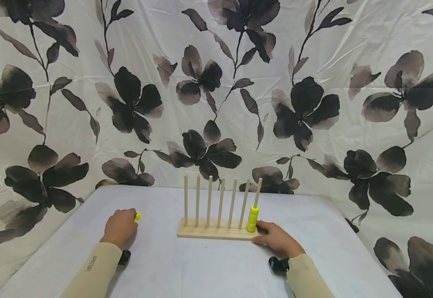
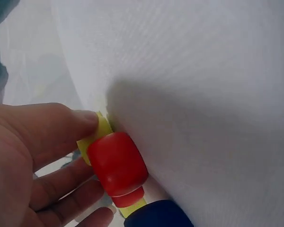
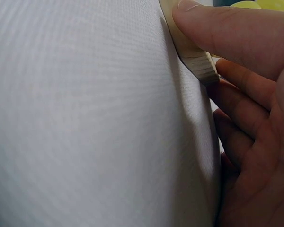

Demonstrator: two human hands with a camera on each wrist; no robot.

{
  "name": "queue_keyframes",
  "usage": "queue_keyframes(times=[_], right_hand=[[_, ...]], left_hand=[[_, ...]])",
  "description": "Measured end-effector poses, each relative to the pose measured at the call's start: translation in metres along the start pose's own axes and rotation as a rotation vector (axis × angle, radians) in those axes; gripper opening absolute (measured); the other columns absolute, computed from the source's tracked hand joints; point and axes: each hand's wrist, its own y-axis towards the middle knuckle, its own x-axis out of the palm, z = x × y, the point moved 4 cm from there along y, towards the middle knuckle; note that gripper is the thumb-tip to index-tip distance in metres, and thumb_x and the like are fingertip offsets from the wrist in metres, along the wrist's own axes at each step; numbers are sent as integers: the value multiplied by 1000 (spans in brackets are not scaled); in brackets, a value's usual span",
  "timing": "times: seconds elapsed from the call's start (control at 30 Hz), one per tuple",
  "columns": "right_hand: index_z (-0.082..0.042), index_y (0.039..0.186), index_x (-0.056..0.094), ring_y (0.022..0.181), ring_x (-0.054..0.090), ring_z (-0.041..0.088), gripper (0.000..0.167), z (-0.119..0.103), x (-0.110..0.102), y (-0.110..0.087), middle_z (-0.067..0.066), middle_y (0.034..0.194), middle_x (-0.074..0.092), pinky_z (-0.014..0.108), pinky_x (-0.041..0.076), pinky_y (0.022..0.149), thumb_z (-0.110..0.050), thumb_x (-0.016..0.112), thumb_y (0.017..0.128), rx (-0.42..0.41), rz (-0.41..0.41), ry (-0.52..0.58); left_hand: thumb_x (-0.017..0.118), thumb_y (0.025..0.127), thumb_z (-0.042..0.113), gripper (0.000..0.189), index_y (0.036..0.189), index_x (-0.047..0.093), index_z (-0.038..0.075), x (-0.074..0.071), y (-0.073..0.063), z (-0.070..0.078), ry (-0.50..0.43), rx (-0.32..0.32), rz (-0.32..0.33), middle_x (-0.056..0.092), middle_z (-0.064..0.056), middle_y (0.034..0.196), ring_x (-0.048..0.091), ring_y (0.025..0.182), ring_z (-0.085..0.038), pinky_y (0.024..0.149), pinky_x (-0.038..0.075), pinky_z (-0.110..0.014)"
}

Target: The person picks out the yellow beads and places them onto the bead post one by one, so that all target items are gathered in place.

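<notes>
A wooden peg stand (image 1: 216, 234) with a row of upright dowels stands on the table. Yellow beads (image 1: 253, 219) are stacked on its rightmost dowel. My right hand (image 1: 277, 239) grips the right end of the base, thumb on the front edge (image 3: 182, 35) and fingers behind it. To the left, well apart from the stand, my left hand (image 1: 121, 227) pinches a yellow bead (image 2: 95, 137) between thumb and fingers. Red beads (image 2: 117, 164) and a dark blue piece (image 2: 157, 215) overlap it in the left wrist view; the hand hides them in the head view.
A white cloth covers the table (image 1: 216, 273). Behind it hangs a floral curtain (image 1: 216, 103). Dark wrist cameras sit on both wrists, the right one (image 1: 278, 265) close over the cloth.
</notes>
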Motion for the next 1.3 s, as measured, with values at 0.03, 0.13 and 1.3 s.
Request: queue_keyframes(times=[0.03, 0.13, 1.3], right_hand=[[-15, 145, 47, 142, 33, 39, 77, 0, -1, 0, 12, 151, 43, 62, 26, 113, -43, 76, 79, -3, 5, -5], [-17, 145, 47, 142, 33, 39, 76, 0, -1, 0, 12, 151, 43, 63, 26, 113, -43, 76, 79, 1, 9, -9], [-14, 144, 48, 142, 33, 39, 76, -1, 0, -1, 13, 151, 43, 62, 26, 113, -40, 77, 79, -18, 10, 15]], left_hand=[[66, 84, 6, 26, 106, 63, -8, -1, 0, 1, -5, 2, 1, 68, -21, 94, 63, 82, -34, 80, 53, -52], [66, 85, 6, 25, 106, 63, -7, -3, 0, 2, -31, 1, -6, 68, -20, 94, 62, 82, -33, 80, 53, -52], [63, 89, 5, 36, 120, 58, -12, -28, 1, 27, -301, 27, 4, 59, -31, 120, 57, 108, -42, 97, 48, -55]])
